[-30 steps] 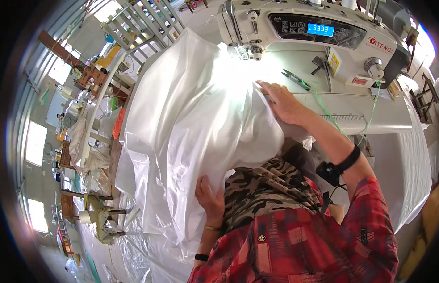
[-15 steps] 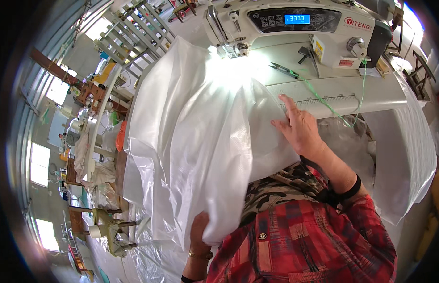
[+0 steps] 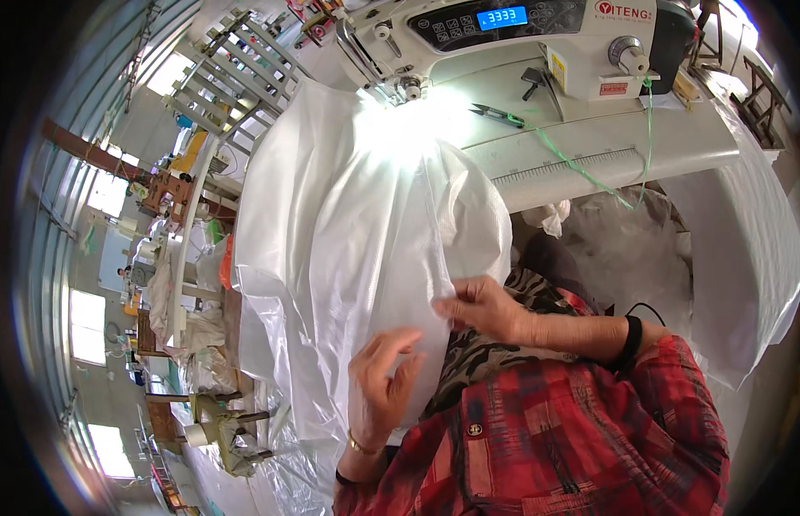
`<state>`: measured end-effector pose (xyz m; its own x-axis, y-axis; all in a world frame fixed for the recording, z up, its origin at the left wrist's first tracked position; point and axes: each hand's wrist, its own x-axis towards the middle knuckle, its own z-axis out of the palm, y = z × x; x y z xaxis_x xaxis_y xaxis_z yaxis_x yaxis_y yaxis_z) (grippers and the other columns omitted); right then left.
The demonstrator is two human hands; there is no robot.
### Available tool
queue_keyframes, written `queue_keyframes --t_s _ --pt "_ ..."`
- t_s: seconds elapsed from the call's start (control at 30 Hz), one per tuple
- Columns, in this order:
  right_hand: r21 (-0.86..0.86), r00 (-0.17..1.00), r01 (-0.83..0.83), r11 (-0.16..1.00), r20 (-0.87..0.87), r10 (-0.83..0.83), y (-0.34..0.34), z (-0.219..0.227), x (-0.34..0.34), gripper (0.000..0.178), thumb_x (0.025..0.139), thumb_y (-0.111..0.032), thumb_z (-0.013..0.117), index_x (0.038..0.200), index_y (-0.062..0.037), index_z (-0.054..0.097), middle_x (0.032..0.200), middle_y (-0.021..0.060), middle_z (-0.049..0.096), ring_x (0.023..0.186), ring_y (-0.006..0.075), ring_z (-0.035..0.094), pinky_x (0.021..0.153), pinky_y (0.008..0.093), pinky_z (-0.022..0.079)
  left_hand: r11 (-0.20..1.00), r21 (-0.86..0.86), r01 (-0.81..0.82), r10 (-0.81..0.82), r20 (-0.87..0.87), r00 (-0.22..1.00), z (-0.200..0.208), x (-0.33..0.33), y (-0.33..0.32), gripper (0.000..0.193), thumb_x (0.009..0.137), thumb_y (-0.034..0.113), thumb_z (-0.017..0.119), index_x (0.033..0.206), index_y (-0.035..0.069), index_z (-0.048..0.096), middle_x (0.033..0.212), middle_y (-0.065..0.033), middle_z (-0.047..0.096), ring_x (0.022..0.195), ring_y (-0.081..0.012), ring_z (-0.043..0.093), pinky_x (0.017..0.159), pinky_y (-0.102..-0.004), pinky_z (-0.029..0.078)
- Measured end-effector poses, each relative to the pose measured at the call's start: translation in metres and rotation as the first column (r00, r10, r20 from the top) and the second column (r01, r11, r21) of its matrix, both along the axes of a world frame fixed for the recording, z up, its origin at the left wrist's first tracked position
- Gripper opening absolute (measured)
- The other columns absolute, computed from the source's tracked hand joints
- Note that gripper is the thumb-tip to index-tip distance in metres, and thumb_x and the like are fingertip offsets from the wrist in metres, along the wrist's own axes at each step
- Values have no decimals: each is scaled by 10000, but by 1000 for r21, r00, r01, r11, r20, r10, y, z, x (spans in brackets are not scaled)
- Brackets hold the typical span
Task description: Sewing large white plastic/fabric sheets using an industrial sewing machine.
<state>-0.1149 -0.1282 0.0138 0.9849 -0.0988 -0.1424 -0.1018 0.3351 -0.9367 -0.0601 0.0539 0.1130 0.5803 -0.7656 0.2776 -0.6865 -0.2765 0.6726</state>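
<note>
A large sheet of shiny white woven plastic (image 3: 357, 232) hangs in folds from beneath the head of a sewing machine (image 3: 410, 86) toward my lap. The machine's lamp glares where the sheet lies under the needle area, hiding detail there. My right hand (image 3: 481, 310) pinches the sheet's near right edge above my lap. Close to it, lower and to the left, my left hand (image 3: 387, 378) hovers before the sheet with curved fingers and the thumb apart, holding nothing.
Dark thread snips (image 3: 496, 114) lie right of the needle area, beside green thread (image 3: 580, 168) running over the machine bed. A printed ruler (image 3: 572, 168) lines the bed's front edge. Translucent plastic (image 3: 623, 249) fills the space below. Left stands a metal rack (image 3: 236, 73).
My right hand has left the bed's edge, moved down and left, and taken the sheet's edge. My left hand has risen from behind the sheet's lower part. The view has shifted slightly.
</note>
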Motion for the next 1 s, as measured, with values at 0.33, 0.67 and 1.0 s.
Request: queue_keyframes --t_s 0.33,0.67,1.0 --pt "-800 794 209 562 474 380 -2 8 -41 270 876 -340 631 844 -72 657 675 124 624 620 331 633 561 436 497 993 116 -32 75 -384 920 -41 13 -26 253 868 174 690 806 -16 535 628 -57 522 575 -62 413 469 -261 362" --pt "537 983 91 839 -184 10 -32 -59 -38 517 938 -423 598 1222 6 540 1128 101 607 999 193 598 839 356 496 974 -42 -224 189 -399 897 -42 -11 -20 75 893 31 552 870 -34 583 652 6 537 568 -37 470 481 -215 374" --pt "-546 910 395 739 346 -230 -24 50 -41 226 858 -78 693 1016 -11 546 892 125 614 771 224 639 665 315 495 941 -131 -313 249 -360 899 -16 -13 -25 37 862 -11 591 842 -37 607 673 -15 560 577 -54 495 534 -227 394"
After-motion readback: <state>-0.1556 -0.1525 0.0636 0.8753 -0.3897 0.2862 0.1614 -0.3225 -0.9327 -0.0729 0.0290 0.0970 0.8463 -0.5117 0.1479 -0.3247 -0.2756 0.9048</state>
